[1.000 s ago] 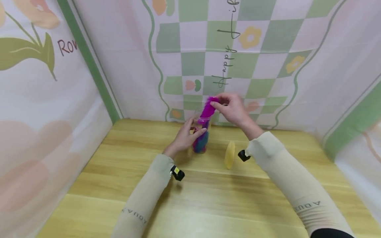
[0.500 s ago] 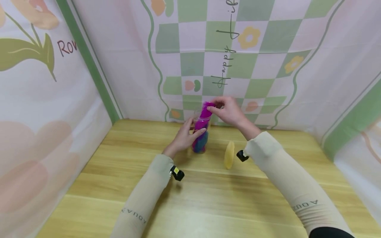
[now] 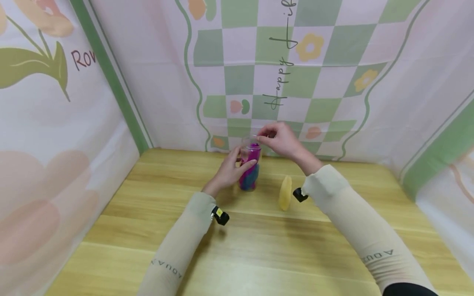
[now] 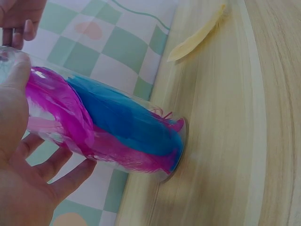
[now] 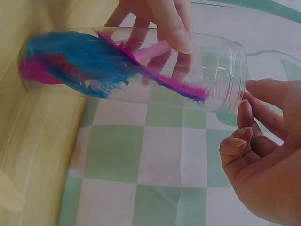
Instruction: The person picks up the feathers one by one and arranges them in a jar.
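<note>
A clear plastic jar [image 3: 249, 166] stands upright on the wooden table, its mouth uncovered. Inside it lie a blue feather [image 4: 127, 115] and magenta feathers [image 4: 61, 103], one leaning up toward the neck. My left hand [image 3: 231, 169] grips the jar, thumb on the near side and fingers round the far side. At the rim, my right hand [image 3: 279, 139] has its fingertips beside or just touching the edge; the fingers are loosely bent and no feather shows between them. To the right of the jar a yellow feather [image 3: 285, 193] lies on the table.
The wooden table [image 3: 244, 255] meets a hanging cloth [image 3: 240, 78] with green checks close behind the jar. Another printed cloth [image 3: 48, 164] walls the left side. A black wrist camera [image 3: 221, 215] is strapped at the left sleeve.
The magenta feather that the right hand pinched has gone down into the jar. That hand has lowered slightly to the left and let go of it. The left hand has stayed put.
</note>
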Available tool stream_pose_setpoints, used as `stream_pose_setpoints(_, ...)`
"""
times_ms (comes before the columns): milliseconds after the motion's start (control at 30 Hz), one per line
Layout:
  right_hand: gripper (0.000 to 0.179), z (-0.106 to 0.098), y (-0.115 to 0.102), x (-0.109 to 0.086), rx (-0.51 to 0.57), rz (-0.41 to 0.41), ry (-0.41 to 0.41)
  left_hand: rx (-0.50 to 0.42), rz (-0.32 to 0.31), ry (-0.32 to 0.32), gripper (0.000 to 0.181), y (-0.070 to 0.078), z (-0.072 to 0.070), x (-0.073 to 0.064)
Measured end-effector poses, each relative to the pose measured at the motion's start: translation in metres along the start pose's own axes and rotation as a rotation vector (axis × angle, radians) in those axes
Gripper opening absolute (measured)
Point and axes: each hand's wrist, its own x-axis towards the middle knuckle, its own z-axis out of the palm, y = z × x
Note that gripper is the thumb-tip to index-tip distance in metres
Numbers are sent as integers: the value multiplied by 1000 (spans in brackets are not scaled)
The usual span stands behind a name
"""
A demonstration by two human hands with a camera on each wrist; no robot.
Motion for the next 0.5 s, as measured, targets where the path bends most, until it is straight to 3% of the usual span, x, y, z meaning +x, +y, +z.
stream_pose_setpoints(500,18,-7,9,-6,-6,2,11,-6,0,-8,36,2,0,0)
